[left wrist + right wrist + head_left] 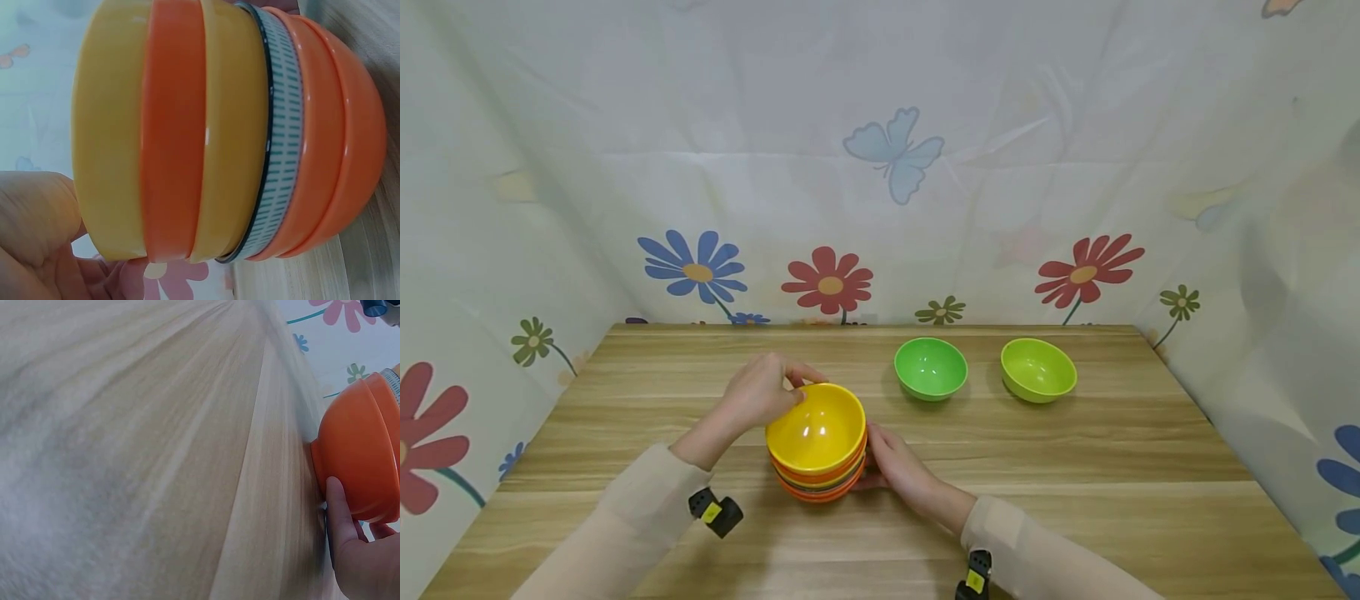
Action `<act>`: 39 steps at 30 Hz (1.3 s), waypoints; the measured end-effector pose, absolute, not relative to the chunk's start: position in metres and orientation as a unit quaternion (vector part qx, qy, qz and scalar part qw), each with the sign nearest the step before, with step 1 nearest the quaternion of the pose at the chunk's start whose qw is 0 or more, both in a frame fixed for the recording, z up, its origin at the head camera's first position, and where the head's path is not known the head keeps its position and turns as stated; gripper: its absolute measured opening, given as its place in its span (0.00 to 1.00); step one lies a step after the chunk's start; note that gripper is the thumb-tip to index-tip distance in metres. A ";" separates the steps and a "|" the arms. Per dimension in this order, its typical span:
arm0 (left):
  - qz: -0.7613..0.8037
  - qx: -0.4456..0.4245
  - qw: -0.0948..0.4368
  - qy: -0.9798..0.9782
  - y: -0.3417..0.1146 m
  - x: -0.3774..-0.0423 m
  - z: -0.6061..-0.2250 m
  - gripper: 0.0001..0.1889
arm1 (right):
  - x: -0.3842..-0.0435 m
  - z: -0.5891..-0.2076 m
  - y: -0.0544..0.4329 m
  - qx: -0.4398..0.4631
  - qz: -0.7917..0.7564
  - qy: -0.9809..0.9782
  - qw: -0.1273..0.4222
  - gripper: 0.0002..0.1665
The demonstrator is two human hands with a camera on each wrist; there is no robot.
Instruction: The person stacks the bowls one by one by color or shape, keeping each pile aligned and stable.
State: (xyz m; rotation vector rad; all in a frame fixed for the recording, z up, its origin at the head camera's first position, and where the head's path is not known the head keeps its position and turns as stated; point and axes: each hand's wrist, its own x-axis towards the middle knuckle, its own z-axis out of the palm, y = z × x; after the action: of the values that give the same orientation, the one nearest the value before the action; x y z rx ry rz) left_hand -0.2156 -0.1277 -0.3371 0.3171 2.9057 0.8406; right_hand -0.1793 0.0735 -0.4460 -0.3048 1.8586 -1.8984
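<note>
A stack of several bowls stands in front of me, topped by a yellow bowl (817,427). Below the yellow one come orange and yellow bowls, a green-dashed white bowl (282,137) with a dark rim, then two orange bowls at the bottom. My left hand (765,392) pinches the top yellow bowl's rim at the far left, thumb at the inner edge, fingers outside. On the stack's right side, low down, my right hand (904,468) rests with extended fingers against the lowest orange bowl (356,450), close to the tabletop.
A green bowl (931,371) and a lime-green bowl (1037,372) sit apart toward the back right of the wooden table (1112,517). Behind and beside the table hangs a white cloth (760,192) printed with flowers and butterflies.
</note>
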 end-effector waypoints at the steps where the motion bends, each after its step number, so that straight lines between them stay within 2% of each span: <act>1: 0.276 0.106 0.049 0.954 -0.128 -0.215 -0.337 0.16 | -0.179 -0.446 0.073 -0.111 -0.690 0.676 0.232 0.33; 10: 0.271 0.118 0.031 0.955 -0.127 -0.212 -0.339 0.15 | -0.179 -0.447 0.074 -0.112 -0.691 0.676 0.229 0.33; 20: 0.282 0.094 0.026 0.954 -0.132 -0.209 -0.341 0.12 | -0.179 -0.447 0.073 -0.110 -0.689 0.680 0.225 0.33; 35: 0.369 0.077 -0.044 0.925 -0.165 -0.205 -0.359 0.07 | -0.177 -0.445 0.071 -0.099 -0.697 0.677 0.214 0.32; 39: 0.420 0.065 -0.028 0.905 -0.174 -0.202 -0.368 0.08 | -0.177 -0.444 0.071 -0.098 -0.697 0.677 0.216 0.32</act>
State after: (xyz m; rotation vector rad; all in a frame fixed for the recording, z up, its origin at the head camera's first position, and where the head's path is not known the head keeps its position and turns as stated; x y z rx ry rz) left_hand -0.2022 -0.1740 -0.3677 0.2067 2.8937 1.3448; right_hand -0.1773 0.0711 -0.4442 -0.2706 1.8758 -1.9315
